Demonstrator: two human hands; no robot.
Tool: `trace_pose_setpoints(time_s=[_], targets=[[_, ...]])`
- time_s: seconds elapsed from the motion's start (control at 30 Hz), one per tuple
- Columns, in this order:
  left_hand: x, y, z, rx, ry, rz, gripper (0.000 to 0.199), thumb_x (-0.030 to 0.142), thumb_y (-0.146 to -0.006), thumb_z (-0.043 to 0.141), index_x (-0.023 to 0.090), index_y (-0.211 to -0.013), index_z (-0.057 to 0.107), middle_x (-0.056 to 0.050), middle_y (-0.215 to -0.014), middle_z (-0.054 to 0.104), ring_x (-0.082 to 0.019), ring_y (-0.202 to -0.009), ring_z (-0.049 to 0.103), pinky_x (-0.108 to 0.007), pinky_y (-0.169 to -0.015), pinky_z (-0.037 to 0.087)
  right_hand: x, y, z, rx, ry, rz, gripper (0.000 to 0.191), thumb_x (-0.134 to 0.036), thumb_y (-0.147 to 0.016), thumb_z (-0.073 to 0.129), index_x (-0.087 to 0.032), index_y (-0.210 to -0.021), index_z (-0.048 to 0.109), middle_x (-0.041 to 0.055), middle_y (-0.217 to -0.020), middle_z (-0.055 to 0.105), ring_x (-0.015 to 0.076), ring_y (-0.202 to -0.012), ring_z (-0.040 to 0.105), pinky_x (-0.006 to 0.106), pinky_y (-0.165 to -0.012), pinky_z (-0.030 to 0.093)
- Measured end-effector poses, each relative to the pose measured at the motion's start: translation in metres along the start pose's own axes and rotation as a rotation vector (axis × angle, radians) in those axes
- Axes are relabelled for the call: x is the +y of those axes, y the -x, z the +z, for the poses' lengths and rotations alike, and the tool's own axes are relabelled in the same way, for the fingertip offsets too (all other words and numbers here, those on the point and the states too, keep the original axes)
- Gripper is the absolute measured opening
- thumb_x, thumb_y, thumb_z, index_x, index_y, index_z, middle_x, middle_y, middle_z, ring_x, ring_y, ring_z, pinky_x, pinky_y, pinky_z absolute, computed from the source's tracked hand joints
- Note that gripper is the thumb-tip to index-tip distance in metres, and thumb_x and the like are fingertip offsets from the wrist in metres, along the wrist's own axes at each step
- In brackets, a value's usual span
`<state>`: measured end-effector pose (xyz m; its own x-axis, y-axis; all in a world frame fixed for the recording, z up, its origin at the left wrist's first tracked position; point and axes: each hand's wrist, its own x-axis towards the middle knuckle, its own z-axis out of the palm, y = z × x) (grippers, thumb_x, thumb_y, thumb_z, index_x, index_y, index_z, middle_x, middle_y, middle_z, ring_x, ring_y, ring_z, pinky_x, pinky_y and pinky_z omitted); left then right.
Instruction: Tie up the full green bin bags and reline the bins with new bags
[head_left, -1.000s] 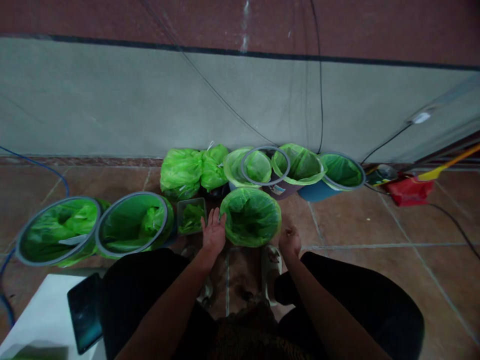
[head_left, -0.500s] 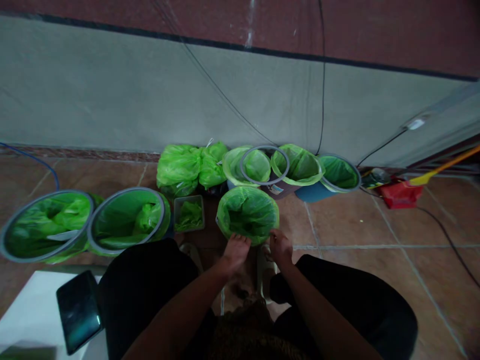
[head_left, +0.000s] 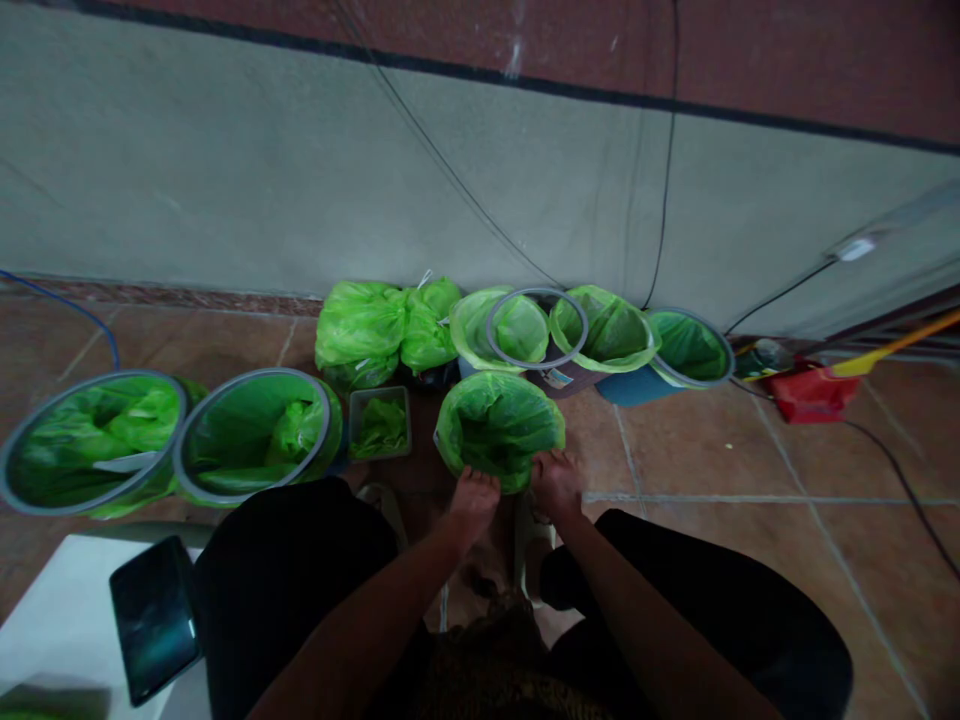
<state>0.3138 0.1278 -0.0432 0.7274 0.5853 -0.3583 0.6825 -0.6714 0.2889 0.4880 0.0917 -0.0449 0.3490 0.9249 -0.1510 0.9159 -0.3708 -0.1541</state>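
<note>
A trash bin lined with a green trash bag [head_left: 499,425] stands on the floor between my feet, the bag's edge folded over its rim. My left hand [head_left: 476,500] grips the bag at the near left part of the rim, fingers curled. At the near right part, my right hand [head_left: 556,484] has its fingers closed on the same bag edge. Behind this bin, a loose grey ring [head_left: 537,363] lies across the tops of two bins, one with a pale green liner [head_left: 469,345] and one with a green liner [head_left: 611,335].
To the left stand two ringed bins with green bags [head_left: 255,435] [head_left: 94,440] and a clear tray [head_left: 380,450]. Tied green bags [head_left: 360,325] rest against the wall. At right are a blue bin [head_left: 637,388] and a red dustpan [head_left: 814,392]. A phone [head_left: 156,620] lies by my left leg.
My right hand has moved slightly in toward the bin's near rim and holds the bag edge there. My left hand stays at its spot. The view has shifted a little.
</note>
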Motion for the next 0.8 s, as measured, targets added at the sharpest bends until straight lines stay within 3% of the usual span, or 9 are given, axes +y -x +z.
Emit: trace_pose_setpoints(time_s=[0.27,0.4,0.5,0.6,0.8], targets=[[-0.003,0.0,-0.003,-0.014,-0.035,-0.004,0.023,0.013,-0.095,0.048,0.011,-0.106,0.068,-0.014,-0.1,0.073,-0.025,-0.101,0.065,-0.041,-0.103,0.042,-0.009,-0.018,-0.011,-0.187,0.197,-0.084,0.024,-0.015,-0.093,0.048,-0.015,-0.092,0.072,0.0113,-0.096,0.07,0.0236,-0.095,0.061,0.034,-0.083,0.041],[-0.004,0.001,-0.002,0.001,-0.029,-0.006,0.023,0.011,-0.094,0.047,0.012,-0.103,0.068,-0.013,-0.097,0.073,-0.025,-0.1,0.064,-0.042,-0.103,0.04,0.002,-0.013,-0.028,-0.138,0.096,-0.176,0.031,-0.008,-0.093,0.043,-0.016,-0.103,0.071,0.0111,-0.104,0.07,0.0202,-0.096,0.062,0.028,-0.08,0.045],[-0.004,0.001,-0.001,0.011,-0.014,-0.012,0.022,0.012,-0.094,0.049,0.011,-0.103,0.068,-0.013,-0.098,0.073,-0.025,-0.101,0.065,-0.042,-0.104,0.04,0.006,0.004,-0.032,-0.097,-0.016,-0.387,0.033,-0.005,-0.089,0.046,-0.016,-0.107,0.071,0.01,-0.107,0.07,0.0202,-0.101,0.061,0.028,-0.089,0.046],[-0.005,0.001,0.001,0.029,0.01,-0.021,0.022,0.011,-0.094,0.049,0.011,-0.103,0.07,-0.013,-0.097,0.073,-0.024,-0.101,0.065,-0.042,-0.104,0.041,0.002,0.02,-0.02,-0.172,0.0,-0.554,0.031,-0.005,-0.088,0.051,-0.017,-0.109,0.071,0.0091,-0.107,0.071,0.0214,-0.102,0.061,0.032,-0.094,0.046],[-0.013,0.001,0.009,0.09,0.04,0.023,0.022,0.008,-0.089,0.053,0.013,-0.099,0.072,-0.013,-0.093,0.073,-0.025,-0.097,0.065,-0.048,-0.106,0.042,-0.008,0.024,0.016,-0.245,0.152,-0.578,0.021,-0.007,-0.091,0.053,-0.015,-0.095,0.072,0.009,-0.093,0.072,0.0218,-0.094,0.064,0.036,-0.1,0.045]])
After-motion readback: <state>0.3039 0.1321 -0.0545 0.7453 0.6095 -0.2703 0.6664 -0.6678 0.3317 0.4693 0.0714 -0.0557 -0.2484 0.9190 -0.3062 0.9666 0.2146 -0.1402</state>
